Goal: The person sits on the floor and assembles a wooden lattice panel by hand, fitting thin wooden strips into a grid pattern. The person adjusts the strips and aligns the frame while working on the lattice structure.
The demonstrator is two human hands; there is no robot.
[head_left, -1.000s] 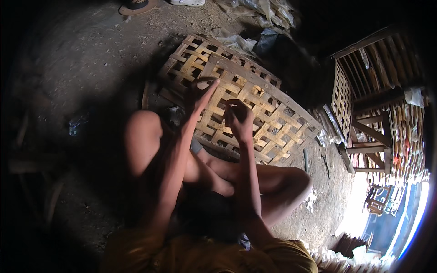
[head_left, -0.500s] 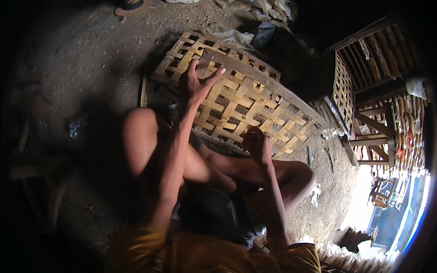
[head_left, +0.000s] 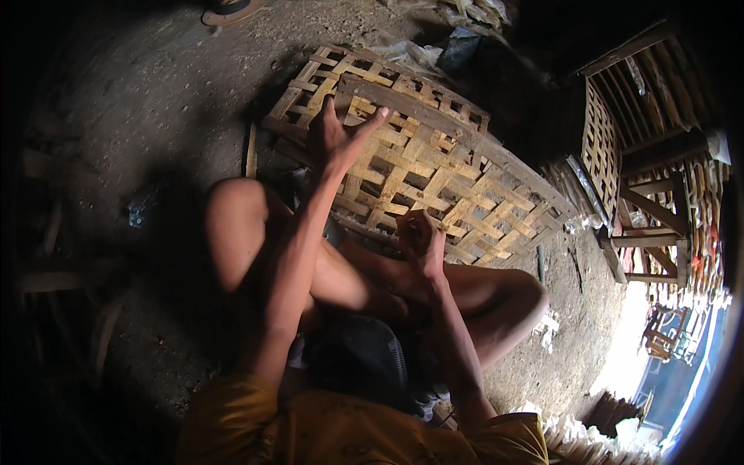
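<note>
A woven bamboo lattice panel (head_left: 465, 194) lies flat on the dirt floor in front of my crossed legs. My left hand (head_left: 335, 136) reaches out over the panel's near left part with its fingers spread, pressing or hovering on the strips. My right hand (head_left: 418, 240) is curled at the panel's near edge, close to my knee; whether it grips a strip there is not clear. A long wooden slat (head_left: 457, 132) runs diagonally across the top of the lattice.
A wooden slatted frame or crate (head_left: 620, 178) stands at the right. Loose bamboo strips (head_left: 252, 151) lie left of the panel. A sandal (head_left: 232, 9) shows at the top edge. Plastic scraps (head_left: 457, 50) lie behind the panel. Bright daylight comes in at the lower right.
My left hand has stretched farther out across the panel with fingers spread. My right hand has drawn back from the panel's middle to its near edge.
</note>
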